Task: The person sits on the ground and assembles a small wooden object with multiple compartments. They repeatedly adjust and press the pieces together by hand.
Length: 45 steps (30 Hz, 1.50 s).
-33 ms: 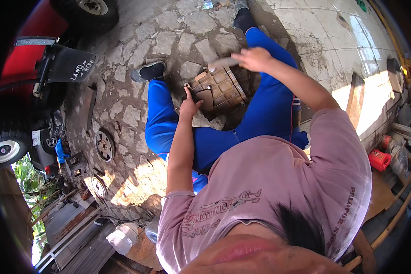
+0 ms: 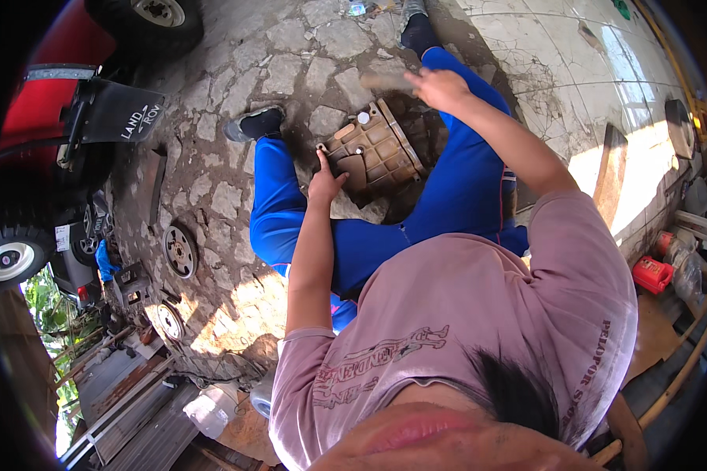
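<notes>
Between my legs on the stone floor lies a ribbed, brownish metal casing point(image 2: 386, 153), a boxy gear housing by its look. My left hand point(image 2: 324, 182) rests at its left corner, index finger stretched along the edge and thumb spread apart. A smooth brown patch point(image 2: 352, 169) on the casing lies beside that thumb; whether it is a loose piece cannot be told. Above the casing's far right side, my right hand point(image 2: 441, 89) is closed round a long brownish tool point(image 2: 389, 81), smeared by motion. The tool points left and is apart from the casing.
A red vehicle point(image 2: 55, 47) with a black mudflap point(image 2: 122, 110) stands at the far left. Near it are a metal bar point(image 2: 156, 184), a round slotted disc point(image 2: 180, 250) and another disc point(image 2: 170, 321). To the right lie a plank point(image 2: 609, 169) and a red container point(image 2: 652, 275).
My right hand has shifted slightly, and the tool has moved up and away from the casing's far edge, showing a whitish round spot there fully. My left hand and the casing stay put.
</notes>
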Available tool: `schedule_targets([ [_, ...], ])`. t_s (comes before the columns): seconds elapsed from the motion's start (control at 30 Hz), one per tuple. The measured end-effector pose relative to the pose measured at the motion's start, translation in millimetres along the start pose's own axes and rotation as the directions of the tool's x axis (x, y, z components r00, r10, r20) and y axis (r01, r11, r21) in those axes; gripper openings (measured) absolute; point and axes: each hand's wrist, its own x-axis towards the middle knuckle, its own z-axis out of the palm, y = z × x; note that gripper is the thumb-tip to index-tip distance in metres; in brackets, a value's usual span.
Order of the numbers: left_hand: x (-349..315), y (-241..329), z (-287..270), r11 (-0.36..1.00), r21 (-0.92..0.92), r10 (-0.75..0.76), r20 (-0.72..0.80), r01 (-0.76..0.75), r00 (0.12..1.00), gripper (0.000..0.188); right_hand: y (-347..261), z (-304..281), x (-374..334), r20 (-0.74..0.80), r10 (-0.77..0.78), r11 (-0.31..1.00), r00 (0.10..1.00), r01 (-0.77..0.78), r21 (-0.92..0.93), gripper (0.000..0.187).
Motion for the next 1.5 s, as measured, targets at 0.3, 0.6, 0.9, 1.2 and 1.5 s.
schedule_targets([
  [0.3,15.0,8.9,0.2,1.000,0.000,0.015,-0.007,-0.015,1.000,0.128,-42.5,11.8,-50.9,0.319,-0.654,0.727,0.686,0.686,0.017,0.053],
  [0.6,11.3,-1.3,1.5,0.999,0.047,-0.006,-0.051,0.008,0.999,0.125,-14.9,-3.0,-3.0,0.073,-0.100,0.984,0.992,0.088,0.153,0.054],
  [0.9,8.1,2.6,3.5,0.998,0.064,-0.012,-0.069,0.017,0.998,0.125,3.0,1.2,-4.0,0.116,-0.166,0.976,0.979,0.146,0.161,0.054],
  [1.2,6.7,6.7,-1.2,0.996,0.075,-0.035,-0.051,0.039,0.998,0.124,-39.0,3.6,-38.3,0.220,-0.520,0.854,0.825,0.501,0.140,0.055],
  [1.5,5.5,1.8,-1.5,1.000,-0.018,-0.010,-0.075,0.009,0.997,0.120,-10.3,1.7,-0.1,-0.005,0.139,0.969,0.990,-0.134,0.207,0.054],
])
